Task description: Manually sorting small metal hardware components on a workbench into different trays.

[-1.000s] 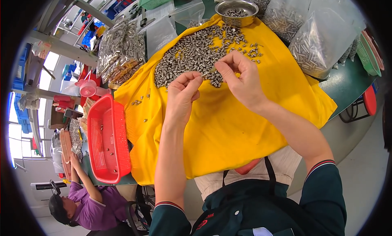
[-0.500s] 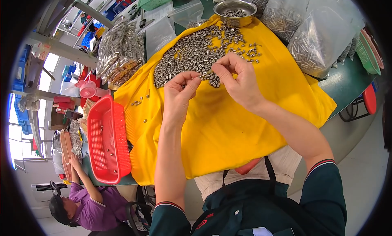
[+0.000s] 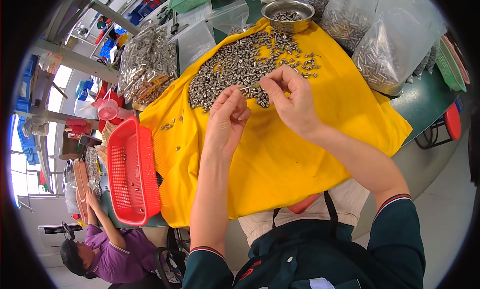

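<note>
My left hand (image 3: 227, 116) is closed in a pinch, thumb against forefinger, over the near edge of a heap of small metal cylinders (image 3: 230, 69). Facing it, my right hand (image 3: 292, 99) pinches too, its wrist angled in from the right. A thin, short rod-like piece (image 3: 249, 86) spans the gap between both sets of fingertips. Its left part looks metallic and its right end darker; what exactly it is cannot be made out. Beneath both hands lies a yellow cloth (image 3: 280, 164) that carries the heap.
A steel bowl (image 3: 295, 27) of similar parts stands beyond the heap. Bulky clear bags (image 3: 382, 56) of metal parts are at the right, another bag (image 3: 147, 54) at the left. A red basket (image 3: 153, 164) borders the cloth. A co-worker in purple (image 3: 122, 259) sits lower left.
My left hand has turned, and its fingertips have shifted slightly left and up. The thin piece now shows more clearly between the hands. My right hand has hardly moved.
</note>
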Motion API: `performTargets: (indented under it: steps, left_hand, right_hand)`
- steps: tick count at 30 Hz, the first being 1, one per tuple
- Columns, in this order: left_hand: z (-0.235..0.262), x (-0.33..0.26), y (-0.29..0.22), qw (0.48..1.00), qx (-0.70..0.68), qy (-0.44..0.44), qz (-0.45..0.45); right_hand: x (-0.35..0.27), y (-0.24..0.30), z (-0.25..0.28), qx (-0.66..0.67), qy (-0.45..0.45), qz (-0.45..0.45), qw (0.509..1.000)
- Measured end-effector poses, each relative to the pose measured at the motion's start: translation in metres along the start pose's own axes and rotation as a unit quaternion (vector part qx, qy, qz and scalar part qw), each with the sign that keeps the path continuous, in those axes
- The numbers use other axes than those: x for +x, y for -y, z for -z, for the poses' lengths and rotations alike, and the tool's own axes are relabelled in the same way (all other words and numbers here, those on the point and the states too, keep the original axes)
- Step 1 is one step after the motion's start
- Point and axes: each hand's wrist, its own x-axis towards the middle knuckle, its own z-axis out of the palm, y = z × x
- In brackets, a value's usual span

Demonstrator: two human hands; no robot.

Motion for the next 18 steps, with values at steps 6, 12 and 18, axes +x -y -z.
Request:
performTargets:
  steps: [6,12,18]
  left_hand:
    - [0.0,0.004,0.0,0.992,-0.115,-0.039,0.022]
    - [0.011,0.003,-0.003,0.995,-0.091,-0.014,0.026]
    - [0.01,0.0,-0.001,0.995,-0.08,0.036,0.041]
  right_hand:
    - [0.002,0.0,0.001,-0.041,-0.038,0.074,0.996]
    - [0.002,0.002,0.004,-0.061,0.018,0.068,0.996]
    - [0.002,0.003,0.002,-0.029,0.017,0.072,0.997]
